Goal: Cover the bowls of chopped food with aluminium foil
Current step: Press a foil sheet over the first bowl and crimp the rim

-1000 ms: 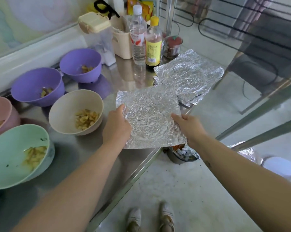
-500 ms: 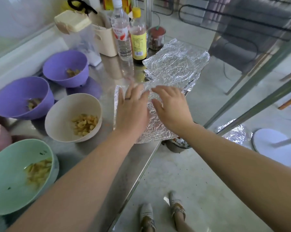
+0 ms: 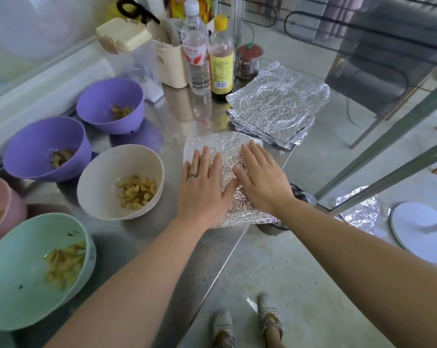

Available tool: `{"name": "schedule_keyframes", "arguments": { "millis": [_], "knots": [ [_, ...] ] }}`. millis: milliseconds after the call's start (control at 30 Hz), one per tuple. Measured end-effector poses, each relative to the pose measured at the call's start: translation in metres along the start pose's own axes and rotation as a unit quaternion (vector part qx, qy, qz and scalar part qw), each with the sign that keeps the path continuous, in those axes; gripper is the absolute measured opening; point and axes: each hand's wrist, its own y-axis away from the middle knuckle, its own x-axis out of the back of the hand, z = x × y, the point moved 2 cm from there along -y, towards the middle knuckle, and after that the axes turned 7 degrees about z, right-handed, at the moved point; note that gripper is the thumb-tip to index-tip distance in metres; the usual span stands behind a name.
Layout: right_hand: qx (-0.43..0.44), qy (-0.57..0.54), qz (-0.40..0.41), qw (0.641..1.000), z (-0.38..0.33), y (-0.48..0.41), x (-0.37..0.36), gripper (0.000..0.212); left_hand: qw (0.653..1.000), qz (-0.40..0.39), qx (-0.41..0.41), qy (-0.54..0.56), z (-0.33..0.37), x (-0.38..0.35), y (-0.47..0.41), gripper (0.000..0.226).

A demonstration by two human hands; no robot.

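Left hand [image 3: 202, 194] and right hand [image 3: 262, 182] press flat, fingers straight, on a foil sheet [image 3: 220, 144], the beige bowl [image 3: 99, 177] of chopped food just left. Beyond lie a foil stack [image 3: 277, 104], then a clear bottle [image 3: 196, 59] and yellow-capped bottle [image 3: 221, 64], labels unreadable.

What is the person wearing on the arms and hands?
No sleeves, gloves, watch or bracelet show. The left hand has a thin dark band, a ring or a mark, around one finger. The right hand wears nothing.
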Motion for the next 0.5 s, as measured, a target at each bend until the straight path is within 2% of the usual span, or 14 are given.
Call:
{"name": "schedule_keyframes", "arguments": {
  "millis": [233,500],
  "knots": [
    [-0.023,-0.023,0.006,0.999,0.006,-0.005,-0.001,0.063,0.998,0.024,0.043,0.044,-0.002,-0.002,-0.001,0.076],
    [-0.079,-0.019,-0.001,0.997,0.005,-0.014,-0.007,0.062,0.972,0.076,0.136,0.176,-0.003,0.0,-0.001,0.051]
  ]
}}
